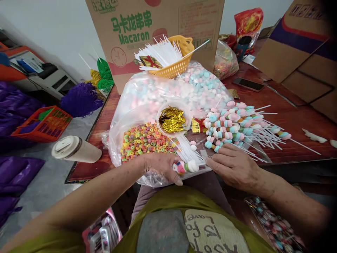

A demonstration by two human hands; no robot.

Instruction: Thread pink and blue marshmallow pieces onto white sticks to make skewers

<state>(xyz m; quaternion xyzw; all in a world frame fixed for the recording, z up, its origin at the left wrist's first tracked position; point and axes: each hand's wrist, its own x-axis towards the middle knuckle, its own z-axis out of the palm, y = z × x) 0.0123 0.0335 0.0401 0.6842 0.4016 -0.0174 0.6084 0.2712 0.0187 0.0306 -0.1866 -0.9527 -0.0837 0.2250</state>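
My left hand [164, 167] is closed around a short candy skewer [191, 166] with white marshmallow at its end and a pink and blue piece near the fingers. My right hand [234, 168] is beside it, fingertips pressed together by a small clear plastic piece [204, 154]; what they pinch is hidden. Just beyond lie white sticks [187, 149] and two loose marshmallows [193, 145]. Ring-shaped cereal [147, 140] in several colours fills an open bag on the left. A tub of gold twist ties [172, 119] stands behind. Finished marshmallow skewers [234, 124] are piled right of it.
A big bag of marshmallows [168, 89] carries a yellow basket [172, 72] of white sticks. Behind it is a cardboard box [163, 21]. A lidded cup [76, 149] is at the table's left edge. A phone [248, 84] lies at the right, near another carton [300, 52].
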